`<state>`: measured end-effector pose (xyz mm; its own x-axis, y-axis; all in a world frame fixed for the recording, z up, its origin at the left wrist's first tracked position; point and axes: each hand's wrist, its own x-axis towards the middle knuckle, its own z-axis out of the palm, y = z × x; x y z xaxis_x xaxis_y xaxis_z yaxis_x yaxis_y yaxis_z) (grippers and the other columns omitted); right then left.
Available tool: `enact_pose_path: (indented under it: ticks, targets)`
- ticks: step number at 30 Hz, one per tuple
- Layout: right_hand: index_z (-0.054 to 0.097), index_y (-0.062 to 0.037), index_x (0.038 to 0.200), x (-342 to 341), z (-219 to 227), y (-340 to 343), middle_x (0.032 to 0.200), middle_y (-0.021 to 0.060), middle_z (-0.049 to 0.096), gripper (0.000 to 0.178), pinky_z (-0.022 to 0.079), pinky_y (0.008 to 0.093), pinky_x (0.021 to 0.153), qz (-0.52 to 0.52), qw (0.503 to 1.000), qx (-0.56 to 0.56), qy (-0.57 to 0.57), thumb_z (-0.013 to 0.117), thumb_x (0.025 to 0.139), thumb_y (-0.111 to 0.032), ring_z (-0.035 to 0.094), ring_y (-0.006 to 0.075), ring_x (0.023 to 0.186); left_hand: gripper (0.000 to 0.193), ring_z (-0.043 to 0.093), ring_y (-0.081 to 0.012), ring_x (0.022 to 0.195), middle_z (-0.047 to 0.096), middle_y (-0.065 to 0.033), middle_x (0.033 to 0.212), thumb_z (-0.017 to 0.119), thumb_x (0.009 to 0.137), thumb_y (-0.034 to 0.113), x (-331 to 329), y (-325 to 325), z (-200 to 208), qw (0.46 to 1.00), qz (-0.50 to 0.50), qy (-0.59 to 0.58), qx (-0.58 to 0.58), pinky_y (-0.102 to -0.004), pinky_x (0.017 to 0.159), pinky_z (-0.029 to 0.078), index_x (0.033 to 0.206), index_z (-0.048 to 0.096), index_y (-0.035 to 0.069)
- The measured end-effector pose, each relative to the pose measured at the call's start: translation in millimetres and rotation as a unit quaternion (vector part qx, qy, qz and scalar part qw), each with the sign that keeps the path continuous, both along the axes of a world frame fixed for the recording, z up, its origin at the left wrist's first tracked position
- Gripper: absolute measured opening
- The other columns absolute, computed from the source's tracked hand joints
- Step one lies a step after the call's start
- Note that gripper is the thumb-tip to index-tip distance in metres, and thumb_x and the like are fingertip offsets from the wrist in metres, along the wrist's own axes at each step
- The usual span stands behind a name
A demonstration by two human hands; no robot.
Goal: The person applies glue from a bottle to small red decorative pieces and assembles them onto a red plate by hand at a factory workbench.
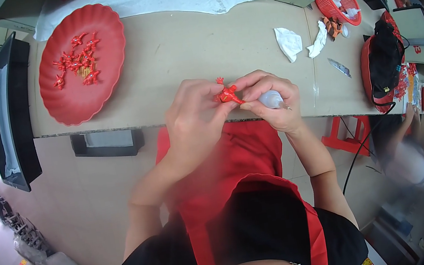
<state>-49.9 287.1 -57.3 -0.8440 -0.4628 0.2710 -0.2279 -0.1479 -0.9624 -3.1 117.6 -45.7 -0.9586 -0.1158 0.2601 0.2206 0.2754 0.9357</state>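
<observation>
Close to the table's front edge, a small glossy red figurine (227, 95) with thin limbs is pinched between my two hands. My left hand (192, 112) is closed, with thumb and fingertips on the figurine's left side. My right hand (280, 109) is closed too, its thumb and forefinger on the right side of the figurine. Tucked in that same hand is a small translucent squeeze bottle (271, 99), its narrow tip pointing away from the figurine. The fingers cover part of the figurine, so its full shape is hidden.
A scalloped red plate (114, 65) with several similar red figurines (83, 58) lies at left. White tissues (289, 44), a small blade-like piece (340, 67), a red basket (338, 5) and a black-and-red bag (384, 62) are at right. A black tray (13, 114) stands far left.
</observation>
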Motion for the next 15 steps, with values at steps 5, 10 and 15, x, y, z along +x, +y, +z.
enact_pose_path:
  ticks: [5, 10, 15]
  targets:
    - [0.061, 0.0004, 0.08, -0.3, 0.3, -3.7, 0.094, 0.0155, 0.065, 0.011, 0.049, 0.0307, 0.075, -0.004, 1.0, -0.005, -0.015, 0.068, 0.072, 0.006, 0.063, 0.0222, 0.086, 0.027, 0.067, -0.0219, 0.077, 0.057, -0.0109, 0.092, 0.073, 0.068, -0.005, -1.0, 0.8, -2.8, 0.999, 0.029, 0.016, 0.005, -0.0278, 0.063, 0.057, 0.09, 0.057, -0.001]
    - [0.06, 0.0001, 0.08, -3.5, 3.3, -2.6, 0.097, 0.017, 0.062, 0.015, 0.049, 0.032, 0.078, 0.018, 0.999, 0.011, -0.024, 0.066, 0.071, 0.011, 0.061, 0.0196, 0.087, 0.025, 0.064, -0.0194, 0.086, 0.054, -0.0103, 0.097, 0.069, 0.071, -0.009, 0.1, -2.4, -2.5, 0.999, 0.008, -0.025, 0.02, -0.0286, 0.072, 0.058, 0.092, 0.057, -0.004]
    - [0.061, 0.0002, 0.08, -2.4, 6.8, -6.5, 0.096, 0.0148, 0.063, 0.013, 0.049, 0.0306, 0.076, 0.009, 0.998, 0.006, -0.055, 0.067, 0.072, 0.008, 0.061, 0.0192, 0.086, 0.025, 0.062, -0.018, 0.09, 0.053, -0.0089, 0.098, 0.068, 0.072, -0.01, -0.8, -4.2, -0.7, 0.995, -0.004, -0.059, 0.081, -0.028, 0.076, 0.056, 0.093, 0.056, -0.003]
